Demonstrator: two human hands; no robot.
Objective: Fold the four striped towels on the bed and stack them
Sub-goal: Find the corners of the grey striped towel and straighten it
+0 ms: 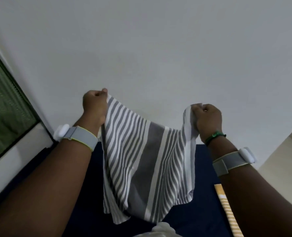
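Both hands raised in front of a plain white wall (159,40), one grey-and-white striped towel (141,159) held up between them. Left hand (94,106) fisted, its grip closed tight on the towel's upper left corner, thumb tip showing just above the cloth edge. Right hand (208,118) also fisted, its grip closed on the upper right corner, a small bit of white fabric poking out above the knuckles. Left hand sits a little higher than the right. Top edge of the towel sags in a curve between the two hands. Cloth hangs down loose and rippled, wide grey band down the middle with thin stripes either side, lower edge uneven and dangling above the dark blue bed (90,194); whether it touches the bed cannot be told.

Each forearm wears a grey strap with a white module: left wristband (78,135), right wristband (232,159). Thin green bracelet (215,135) on the right wrist, nearer the hand. An orange-and-white striped towel (227,212) lies on the bed at lower right, partly hidden by the right forearm. A white bunched cloth (162,230) at the bottom edge, cut off by the frame. Green-tinted window (5,103) with dark frame at far left.
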